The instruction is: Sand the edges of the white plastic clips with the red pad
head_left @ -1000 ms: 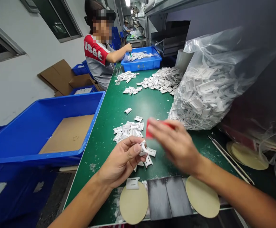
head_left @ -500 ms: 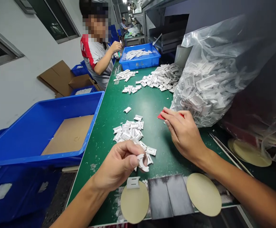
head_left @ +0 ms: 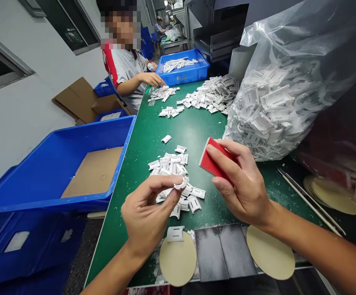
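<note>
My left hand (head_left: 150, 209) pinches a small curved white plastic part (head_left: 182, 183) between thumb and fingertips, above the table. In my right hand (head_left: 242, 180) is a red block (head_left: 215, 159) with a pale grey edge, its fingers on the top face and the thumb below. The block is lifted off the table and tilted, apart from the white part. Behind and below my left hand lies a loose pile of similar slotted white parts (head_left: 168, 164). One more white part (head_left: 175, 234) rests on the upper edge of a round beige disc (head_left: 178, 262).
Dark abrasive-looking sheets (head_left: 224, 254) and a second beige disc (head_left: 270, 252) lie along the table's front. A clear bag (head_left: 270, 110) of white parts stands right. Left is a large blue bin (head_left: 89, 200). A co-worker (head_left: 125, 73) reaches to white strips near a blue tray (head_left: 184, 76).
My right hand has raised the red block off the table and turned it into view. My left hand has lifted and turned the white part. The co-worker's hand has lowered to the strips.
</note>
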A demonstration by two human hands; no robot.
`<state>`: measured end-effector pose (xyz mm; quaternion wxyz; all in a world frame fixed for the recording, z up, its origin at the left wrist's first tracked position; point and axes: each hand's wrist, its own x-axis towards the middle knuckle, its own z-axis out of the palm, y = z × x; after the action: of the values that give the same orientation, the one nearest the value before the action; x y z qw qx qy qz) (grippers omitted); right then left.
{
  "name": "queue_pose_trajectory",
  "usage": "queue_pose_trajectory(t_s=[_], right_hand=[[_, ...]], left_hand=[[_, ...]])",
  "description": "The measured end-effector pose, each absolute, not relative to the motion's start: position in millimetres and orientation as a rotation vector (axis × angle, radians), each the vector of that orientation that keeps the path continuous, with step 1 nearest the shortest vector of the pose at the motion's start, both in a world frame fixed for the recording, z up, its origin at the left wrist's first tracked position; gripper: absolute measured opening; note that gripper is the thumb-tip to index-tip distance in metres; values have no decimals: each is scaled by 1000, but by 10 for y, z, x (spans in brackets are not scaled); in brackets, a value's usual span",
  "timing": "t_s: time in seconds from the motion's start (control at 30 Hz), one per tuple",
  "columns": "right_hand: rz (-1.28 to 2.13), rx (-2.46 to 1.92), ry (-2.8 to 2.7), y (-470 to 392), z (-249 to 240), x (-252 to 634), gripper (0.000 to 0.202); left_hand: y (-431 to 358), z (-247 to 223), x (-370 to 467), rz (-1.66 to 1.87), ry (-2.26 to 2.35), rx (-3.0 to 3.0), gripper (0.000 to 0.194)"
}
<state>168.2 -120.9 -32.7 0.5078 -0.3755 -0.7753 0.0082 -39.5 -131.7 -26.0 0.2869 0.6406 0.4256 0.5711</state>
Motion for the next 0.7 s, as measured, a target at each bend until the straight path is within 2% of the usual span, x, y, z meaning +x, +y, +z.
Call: queue_pose_trajectory(t_s=[0.23, 0.4, 0.53, 0.7], right_hand=[[-132, -816, -1957, -1301, -310, 1649, 44], [-74, -1182, -1969, -1201, -342, 1657, 34], [-106, -905, -2051, -1179, -356, 1676, 37], [-148, -1231, -1931, -1150, -371, 1675, 39]], left_hand=[[-1330, -258, -389, 1538, 1108, 1804, 32], [-1296, -302, -413, 1690, 965, 2127, 34], [-1289, -292, -495, 1763, 960, 2554, 33], [-1345, -256, -584, 1708, 945, 2760, 40]])
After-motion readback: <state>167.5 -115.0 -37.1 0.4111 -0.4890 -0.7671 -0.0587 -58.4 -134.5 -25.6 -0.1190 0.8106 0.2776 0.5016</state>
